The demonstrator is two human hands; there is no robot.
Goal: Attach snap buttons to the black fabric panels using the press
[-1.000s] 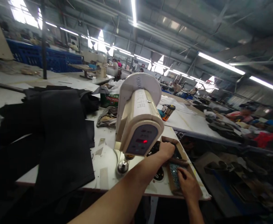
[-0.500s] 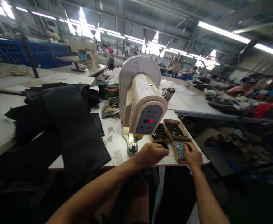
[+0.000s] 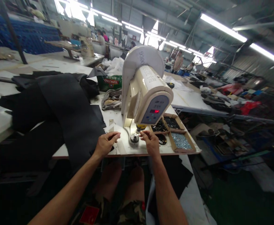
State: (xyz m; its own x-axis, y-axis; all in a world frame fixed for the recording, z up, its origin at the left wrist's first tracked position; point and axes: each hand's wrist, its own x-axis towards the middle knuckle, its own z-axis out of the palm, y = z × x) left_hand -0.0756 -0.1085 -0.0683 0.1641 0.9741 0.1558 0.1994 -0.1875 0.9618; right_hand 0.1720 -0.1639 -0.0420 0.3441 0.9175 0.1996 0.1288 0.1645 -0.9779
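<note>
A cream press machine (image 3: pixel 146 90) with a red display stands on the white worktable (image 3: pixel 118 150). Its round metal die (image 3: pixel 134 138) sits at the base, near the table's front edge. My left hand (image 3: pixel 106 143) is just left of the die, fingers pinched together on something too small to make out. My right hand (image 3: pixel 150 141) is just right of the die, fingers also pinched on a small piece I cannot name. Cardboard trays (image 3: pixel 181 142) of small metal and dark parts lie right of my right hand.
Black fabric pieces (image 3: pixel 66 109) are piled across the table's left half. A green box (image 3: pixel 110 82) and crumpled cloth (image 3: pixel 111 100) lie behind the machine. Other worktables and several people are farther back and at the right. My knees show under the table.
Both hands left the cardboard trays and moved left to either side of the metal die. The view dropped lower and nearer the table's front edge.
</note>
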